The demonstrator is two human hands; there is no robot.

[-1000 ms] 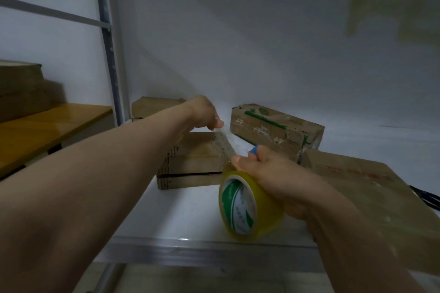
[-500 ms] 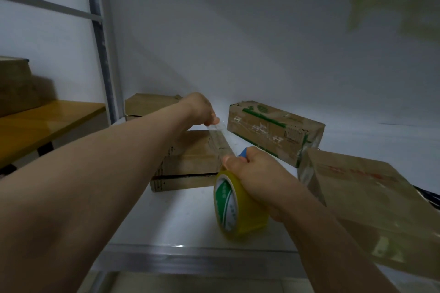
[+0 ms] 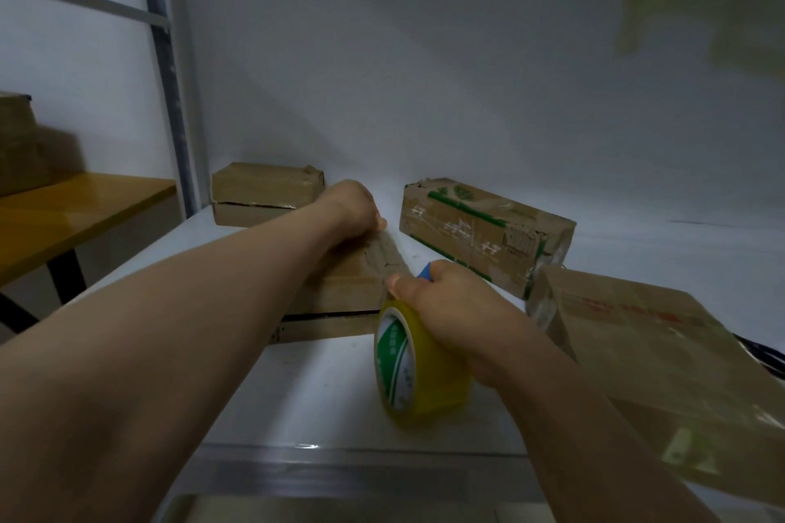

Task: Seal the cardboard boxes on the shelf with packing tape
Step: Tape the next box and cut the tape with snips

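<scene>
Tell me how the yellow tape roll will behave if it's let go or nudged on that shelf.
The tape roll sits on its round edge on the smooth shelf, so it would probably roll if the right hand released it. Its thick wound ring looks rigid and fairly dense. The strip pulled out to the flat box may tether it.

You face a white wall (image 3: 424, 55), dimly lit; grey shelf upright (image 3: 163, 76) at left; wooden table (image 3: 85, 208) beyond it.
</scene>
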